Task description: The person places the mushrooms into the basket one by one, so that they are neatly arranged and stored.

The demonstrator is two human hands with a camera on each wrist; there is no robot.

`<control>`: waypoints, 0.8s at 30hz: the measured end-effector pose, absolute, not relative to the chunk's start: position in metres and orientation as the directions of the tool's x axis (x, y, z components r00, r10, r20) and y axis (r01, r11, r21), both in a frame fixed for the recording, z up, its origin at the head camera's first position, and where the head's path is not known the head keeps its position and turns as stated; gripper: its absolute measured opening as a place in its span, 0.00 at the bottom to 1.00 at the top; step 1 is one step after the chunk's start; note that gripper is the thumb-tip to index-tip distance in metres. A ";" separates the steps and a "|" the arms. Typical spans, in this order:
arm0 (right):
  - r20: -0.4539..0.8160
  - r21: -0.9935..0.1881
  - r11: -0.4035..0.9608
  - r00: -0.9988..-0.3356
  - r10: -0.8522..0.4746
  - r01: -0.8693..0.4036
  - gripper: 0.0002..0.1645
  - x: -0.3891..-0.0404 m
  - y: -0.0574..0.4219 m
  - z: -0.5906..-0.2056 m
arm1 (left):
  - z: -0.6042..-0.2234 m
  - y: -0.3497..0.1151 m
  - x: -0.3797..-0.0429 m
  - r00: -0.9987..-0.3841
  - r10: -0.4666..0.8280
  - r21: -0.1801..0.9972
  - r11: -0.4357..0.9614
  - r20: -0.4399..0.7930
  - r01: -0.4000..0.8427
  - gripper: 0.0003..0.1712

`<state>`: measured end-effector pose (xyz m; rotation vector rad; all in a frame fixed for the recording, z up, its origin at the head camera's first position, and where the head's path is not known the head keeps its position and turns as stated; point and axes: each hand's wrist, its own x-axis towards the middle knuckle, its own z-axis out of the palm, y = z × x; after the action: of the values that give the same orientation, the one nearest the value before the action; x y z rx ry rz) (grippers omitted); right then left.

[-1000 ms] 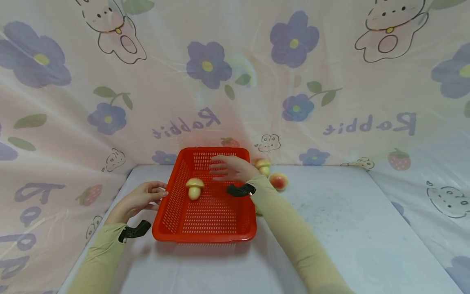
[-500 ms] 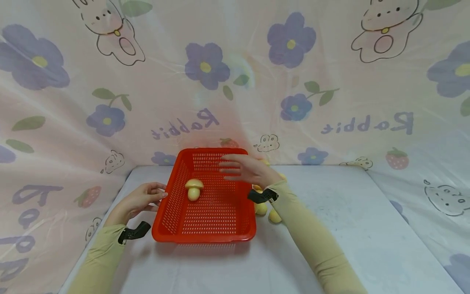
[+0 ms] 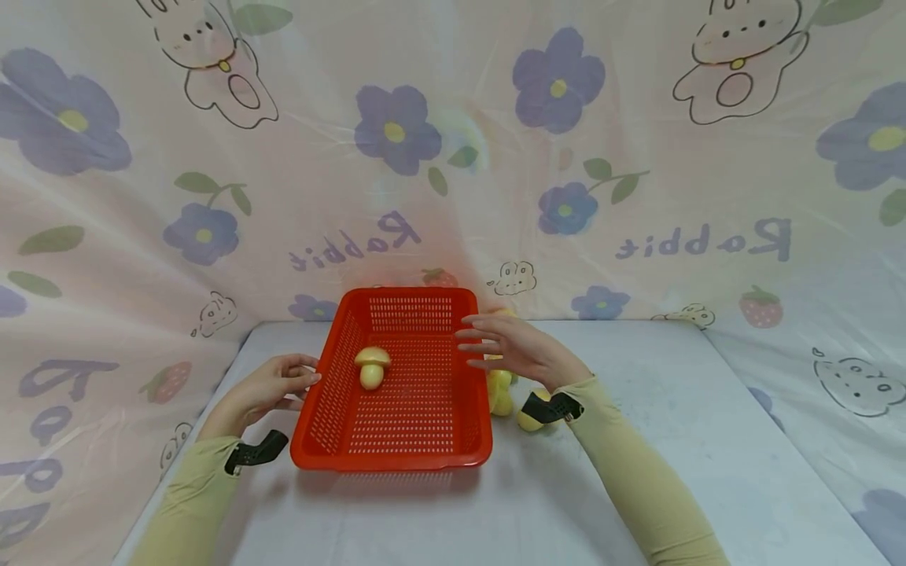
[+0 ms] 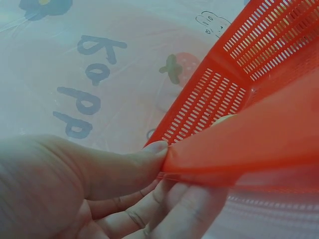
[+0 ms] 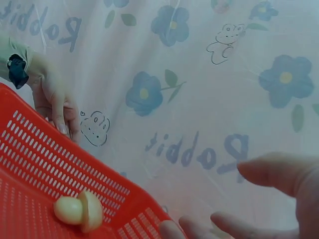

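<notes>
A white table [image 3: 658,472] carries a red basket [image 3: 389,462]. The left grip [image 3: 274,383] pinches the basket's left rim; the mushroom [image 3: 371,367] lies inside, right of this grip. The right grip [image 3: 520,346], fingers spread, hovers by the right rim, apart from the mushroom.

A mushroom [image 3: 371,368] lies in the basket [image 3: 406,420] on the table [image 3: 672,417].

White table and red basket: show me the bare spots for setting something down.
The table is bare right of the right sleeve and in front of the basket. Inside, the basket is bare right of the mushroom. Crowded: the table by the basket's right side, with yellow pieces and the right hand.
</notes>
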<state>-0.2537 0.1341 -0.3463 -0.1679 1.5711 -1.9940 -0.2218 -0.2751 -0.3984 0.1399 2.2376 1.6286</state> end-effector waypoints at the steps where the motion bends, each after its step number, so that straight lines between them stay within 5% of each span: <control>1: -0.255 -0.922 -0.128 -0.822 -0.509 0.365 0.28 -0.252 0.139 -0.348 | -0.398 -0.275 -0.222 -0.926 0.296 0.936 0.326 -0.234 -0.132 0.28; 11: -0.225 -0.930 -0.146 -0.835 -0.503 0.338 0.22 -0.236 0.195 -0.367 | -0.397 -0.273 -0.222 -0.925 0.299 0.934 0.334 -0.233 -0.128 0.29; 24: -0.267 -0.924 -0.127 -0.847 -0.460 0.360 0.37 -0.229 0.249 -0.384 | -0.399 -0.275 -0.222 -0.930 0.284 0.932 0.340 -0.234 -0.130 0.28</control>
<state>-0.2292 0.2485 -0.3840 -0.1114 1.6179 -2.0157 -0.2220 -0.2752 -0.3989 0.1361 2.2543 1.6173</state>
